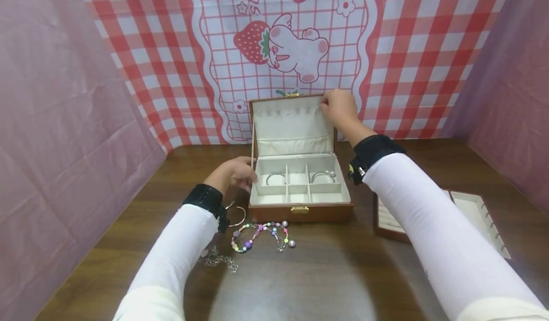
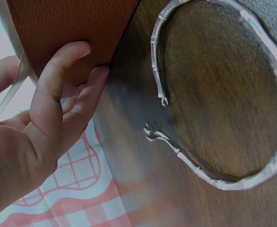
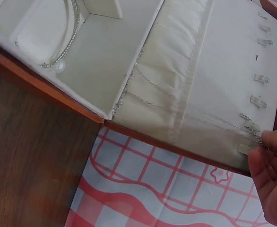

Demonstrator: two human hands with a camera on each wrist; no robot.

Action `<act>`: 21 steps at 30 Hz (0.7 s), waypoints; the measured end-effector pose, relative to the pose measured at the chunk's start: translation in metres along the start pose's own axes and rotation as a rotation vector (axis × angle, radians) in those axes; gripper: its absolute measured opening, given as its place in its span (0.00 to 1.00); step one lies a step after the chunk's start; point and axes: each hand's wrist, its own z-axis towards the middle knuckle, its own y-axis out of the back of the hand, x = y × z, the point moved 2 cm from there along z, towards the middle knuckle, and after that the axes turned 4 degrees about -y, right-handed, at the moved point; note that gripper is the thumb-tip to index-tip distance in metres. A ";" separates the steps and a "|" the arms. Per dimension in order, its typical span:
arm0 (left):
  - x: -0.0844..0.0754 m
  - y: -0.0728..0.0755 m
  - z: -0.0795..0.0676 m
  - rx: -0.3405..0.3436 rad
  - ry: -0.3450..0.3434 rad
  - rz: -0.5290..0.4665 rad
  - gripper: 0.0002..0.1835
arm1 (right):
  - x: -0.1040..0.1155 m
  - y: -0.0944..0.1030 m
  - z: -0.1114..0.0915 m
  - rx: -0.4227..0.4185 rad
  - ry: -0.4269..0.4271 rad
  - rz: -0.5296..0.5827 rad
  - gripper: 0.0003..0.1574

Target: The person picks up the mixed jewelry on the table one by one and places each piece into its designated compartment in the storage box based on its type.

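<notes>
A brown jewelry box [image 1: 274,213] stands with its lid [image 1: 296,125] raised and its cream, divided inside showing. My left hand [image 1: 241,172] holds the box's left side, fingers against the brown outer wall [image 2: 72,28] and thumb near the rim. At the lid's upper right corner, my right hand [image 1: 340,107] pinches a thin silver chain necklace [image 3: 223,121] beside one of the small strap loops [image 3: 258,101]. The chain hangs down the lid lining to the hinge. Silver bracelets [image 1: 276,178] lie in the left and right rear compartments.
An open silver bangle [image 2: 275,75] lies on the wooden table, left of the box front. Colorful beaded bracelets [image 1: 249,244] and a silver chain [image 1: 218,259] lie before it. A cream-lined tray [image 1: 472,206] sits at right, partly behind my right sleeve. Checked cloth [image 1: 141,40] hangs behind.
</notes>
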 end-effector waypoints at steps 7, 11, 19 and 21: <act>0.003 0.001 0.000 0.000 -0.009 -0.026 0.49 | 0.007 -0.003 0.003 -0.062 0.003 0.092 0.10; 0.003 0.000 0.001 0.001 -0.013 -0.029 0.49 | 0.007 -0.008 0.002 -0.120 0.018 0.153 0.07; 0.002 0.001 0.001 0.000 -0.008 -0.031 0.49 | 0.008 -0.015 0.003 -0.156 0.107 0.068 0.08; 0.002 0.001 0.000 -0.001 -0.010 -0.031 0.49 | 0.008 -0.016 0.003 -0.144 0.101 0.043 0.09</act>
